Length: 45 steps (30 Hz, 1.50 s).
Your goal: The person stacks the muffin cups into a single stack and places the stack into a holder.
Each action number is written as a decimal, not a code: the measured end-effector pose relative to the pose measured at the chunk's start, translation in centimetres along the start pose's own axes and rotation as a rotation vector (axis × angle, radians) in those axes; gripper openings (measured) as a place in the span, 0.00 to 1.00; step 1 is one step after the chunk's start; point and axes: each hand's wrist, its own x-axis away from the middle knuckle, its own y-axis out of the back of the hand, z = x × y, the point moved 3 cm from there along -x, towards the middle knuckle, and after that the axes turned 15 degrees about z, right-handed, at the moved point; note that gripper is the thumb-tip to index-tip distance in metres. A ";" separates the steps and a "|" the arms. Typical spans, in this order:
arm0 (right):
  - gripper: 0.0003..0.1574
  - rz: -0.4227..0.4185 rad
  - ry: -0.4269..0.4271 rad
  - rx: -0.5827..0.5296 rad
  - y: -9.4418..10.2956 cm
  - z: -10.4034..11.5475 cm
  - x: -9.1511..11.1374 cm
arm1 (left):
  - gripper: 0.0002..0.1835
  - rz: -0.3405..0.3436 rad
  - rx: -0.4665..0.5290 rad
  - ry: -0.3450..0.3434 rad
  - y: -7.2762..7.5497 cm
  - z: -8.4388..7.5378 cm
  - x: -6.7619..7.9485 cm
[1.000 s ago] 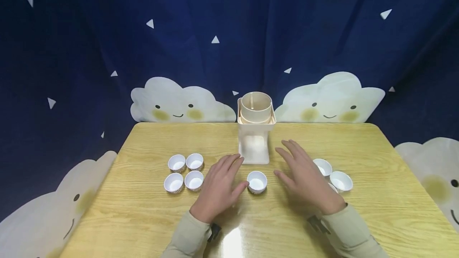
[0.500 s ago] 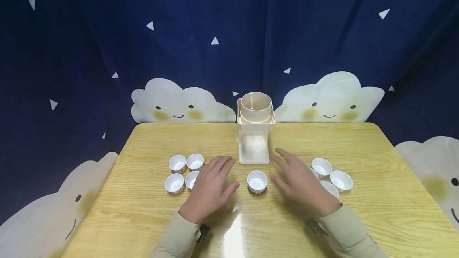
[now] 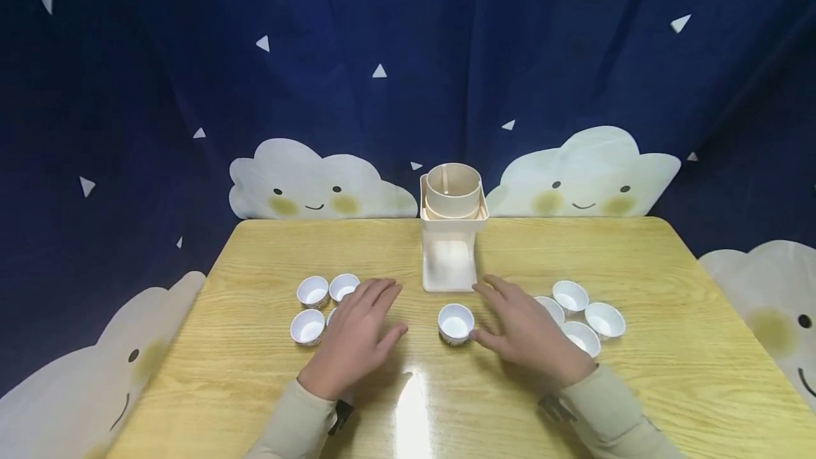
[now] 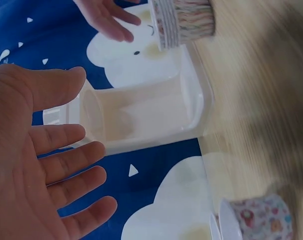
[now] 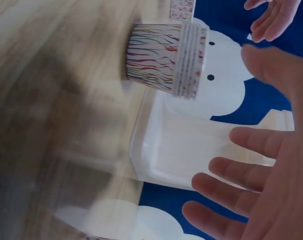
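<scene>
A stack of white paper baking cups (image 3: 455, 324) stands mid-table; its side (image 5: 154, 57) shows wavy coloured lines and several nested rims in the right wrist view. Beside it on the right, my right hand (image 3: 532, 331) hovers with fingers spread and thumb near the rim; whether they touch cannot be told. My left hand (image 3: 353, 342) is further left, fingers relaxed, holding nothing. It partly covers a group of white cups (image 3: 308, 327), one with a floral side (image 4: 264, 217) in the left wrist view. Behind the middle stack stands a cream plastic dispenser (image 3: 449, 261) with a round holder (image 3: 454, 193) on top.
Another group of white cups (image 3: 581, 339) sits close beyond my right hand, its left cup partly hidden. The wooden table (image 3: 210, 388) ends at a dark blue curtain (image 3: 357, 34) printed with clouds and triangles.
My left hand has moved left and slightly down, away from the middle stack and over the left cups. My right hand has drawn down and slightly left, bringing its thumb nearer the stack.
</scene>
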 end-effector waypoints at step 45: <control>0.36 0.091 -0.085 -0.345 -4.5 0.8 -2.3 | 0.29 -0.018 0.167 0.043 -1.6 3.0 2.6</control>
